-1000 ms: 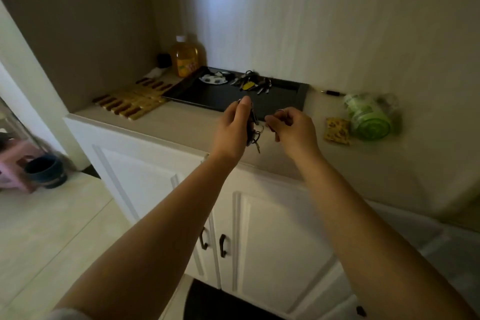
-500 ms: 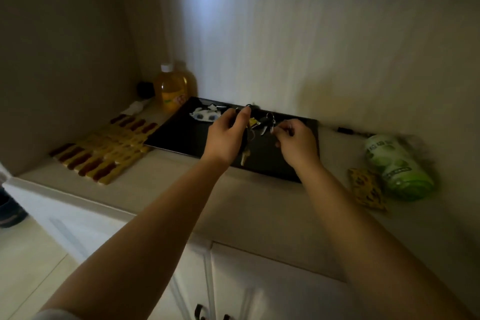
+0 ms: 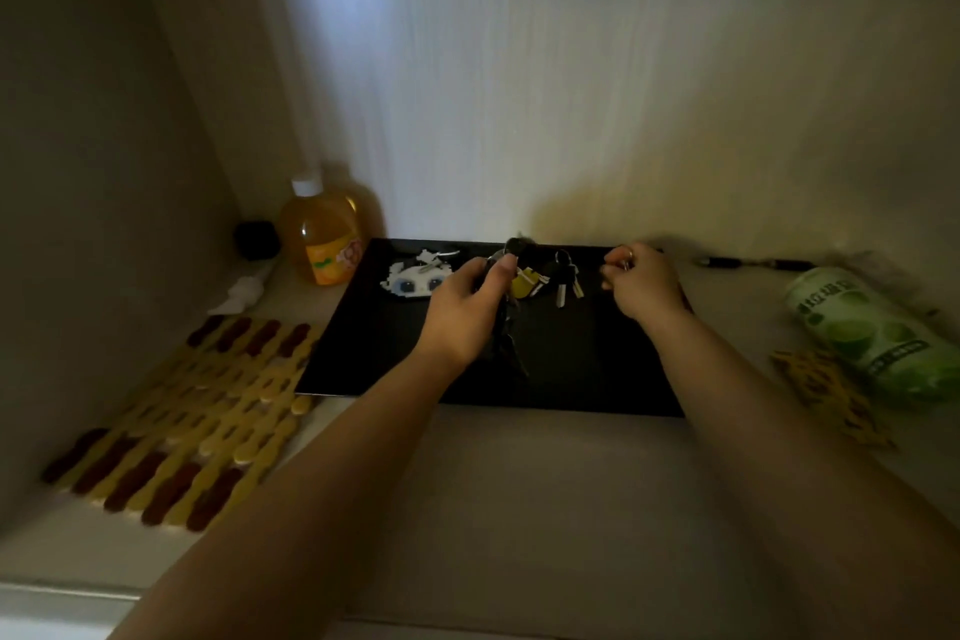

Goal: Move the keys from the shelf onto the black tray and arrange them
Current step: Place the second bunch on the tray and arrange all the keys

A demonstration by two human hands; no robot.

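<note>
A black tray [image 3: 582, 364] lies flat on the shelf against the back wall. My left hand [image 3: 465, 307] hovers over its middle, shut on a dark bunch of keys [image 3: 506, 343] that dangles below the fingers. My right hand [image 3: 641, 286] is over the tray's right part, its fingers pinched on a small key ring [image 3: 627, 259]. On the tray's far side lie a yellow-tagged key [image 3: 524, 283], a pair of silver keys [image 3: 566, 283] and a white pixel-figure keychain [image 3: 410, 278].
An orange drink bottle [image 3: 322, 234] and a small black object [image 3: 255, 238] stand in the back left corner. A yellow-and-brown slatted mat [image 3: 197, 411] lies left of the tray. Right of it are a green packet [image 3: 872, 333], a yellow wrapper [image 3: 826, 390] and a black pen [image 3: 753, 263].
Both hands have moved forward from in front of the shelf to above the tray, carrying the keys. The hands have drawn apart, the right one shifting to the right.
</note>
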